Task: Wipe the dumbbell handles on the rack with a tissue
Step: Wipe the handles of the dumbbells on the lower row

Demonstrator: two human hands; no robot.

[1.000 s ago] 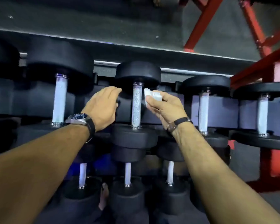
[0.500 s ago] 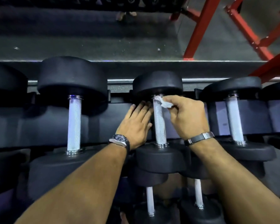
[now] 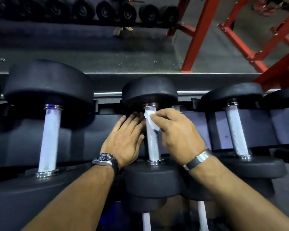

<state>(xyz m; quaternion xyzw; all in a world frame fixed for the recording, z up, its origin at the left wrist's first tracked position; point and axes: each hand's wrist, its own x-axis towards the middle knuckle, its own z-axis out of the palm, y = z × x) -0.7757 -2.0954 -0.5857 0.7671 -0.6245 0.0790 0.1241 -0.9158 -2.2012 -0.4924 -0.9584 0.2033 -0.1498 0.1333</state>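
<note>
On the handle (image 3: 153, 142), right hand (image 3: 177, 135) pinches tissue (image 3: 151, 121).

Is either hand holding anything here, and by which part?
The right hand pinches a white tissue by its right edge, pressing it on the upper end of the middle dumbbell handle. The left hand holds nothing, lying flat beside the handle.

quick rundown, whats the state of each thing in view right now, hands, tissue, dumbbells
left hand: fingers straight, resting flat on the rack beside the middle handle
right hand: pinching the tissue
white crumpled tissue: pressed against the upper part of the middle handle
middle black dumbbell's knurled silver handle: racked, lower part uncovered
left black dumbbell: racked, untouched
right black dumbbell: racked, untouched
</note>
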